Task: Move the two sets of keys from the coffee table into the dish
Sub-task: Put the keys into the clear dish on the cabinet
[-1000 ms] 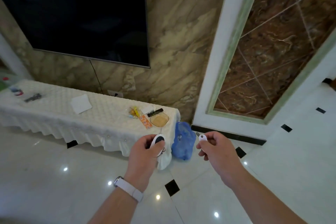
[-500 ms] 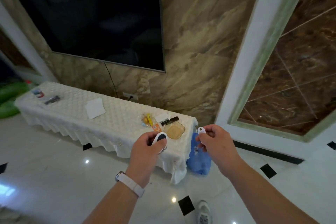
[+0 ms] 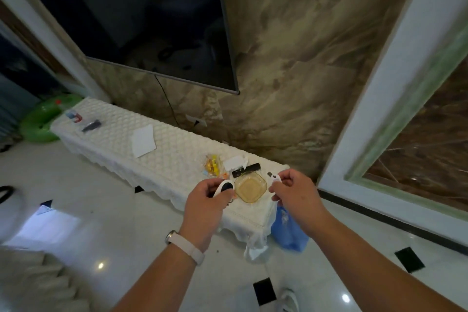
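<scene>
The left hand (image 3: 206, 206) is curled around a white fob with a dark face (image 3: 224, 188), and the right hand (image 3: 295, 192) pinches a smaller white fob (image 3: 274, 178) between thumb and fingers; both hover either side of the amber glass dish (image 3: 250, 189), which sits at the near right end of the cloth-covered table (image 3: 141, 134). The dish looks shallow and smooth, so keys let go from any height could bounce out, slide off the table's right edge, or knock the dish. Two releases at once may collide. The keys themselves are mostly hidden in the palms; only a hint of ring shows under the left hand.
</scene>
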A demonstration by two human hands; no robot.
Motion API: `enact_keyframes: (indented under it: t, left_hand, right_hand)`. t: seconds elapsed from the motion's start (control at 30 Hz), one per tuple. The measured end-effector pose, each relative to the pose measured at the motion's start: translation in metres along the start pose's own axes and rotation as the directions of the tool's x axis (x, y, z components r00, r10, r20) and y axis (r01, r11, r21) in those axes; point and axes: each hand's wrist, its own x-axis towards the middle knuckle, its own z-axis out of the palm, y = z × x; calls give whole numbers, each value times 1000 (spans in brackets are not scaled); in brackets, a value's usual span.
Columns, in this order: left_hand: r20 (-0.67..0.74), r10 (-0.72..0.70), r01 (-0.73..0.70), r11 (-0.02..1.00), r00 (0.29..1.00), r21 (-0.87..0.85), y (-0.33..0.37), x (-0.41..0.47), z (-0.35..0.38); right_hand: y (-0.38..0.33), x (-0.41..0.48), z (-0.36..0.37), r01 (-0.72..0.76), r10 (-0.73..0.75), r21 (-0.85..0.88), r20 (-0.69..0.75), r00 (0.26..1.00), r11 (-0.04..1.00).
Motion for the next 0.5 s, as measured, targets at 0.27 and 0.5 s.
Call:
enact_keyframes:
  t: [0.27,0.5]
  left_hand:
    - [-12,-55,55,997,998,53,-3,64,24]
    - [32,-129,125,987,991,103,-39,139,42]
  right_hand:
    - [7,64,1,-71,72,-33,14,997,997]
    - [25,123,26,-120,119,-118,-17,993,986]
